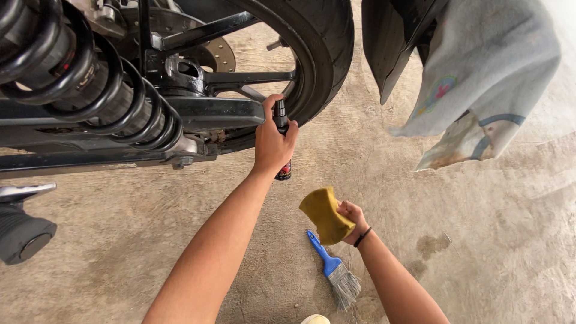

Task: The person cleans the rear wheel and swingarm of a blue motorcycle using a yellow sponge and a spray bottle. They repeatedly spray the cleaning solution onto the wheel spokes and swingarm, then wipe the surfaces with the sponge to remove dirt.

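Down low by the rear wheel (312, 54) of a motorbike, left hand (273, 141) is wrapped tight round a small dark spray bottle (282, 129), held upright w/ nozzle end just beside the tyre & swingarm (216, 111). Right hand (353, 219) grips a yellow sponge (324, 215), fingers closed on its edge, held above the concrete floor (480, 270). Blue-handled brush (335, 270) lies on the floor just under the sponge. Black coil shock (90, 84) at upper left; pale cloth (480, 78) hangs at upper right.
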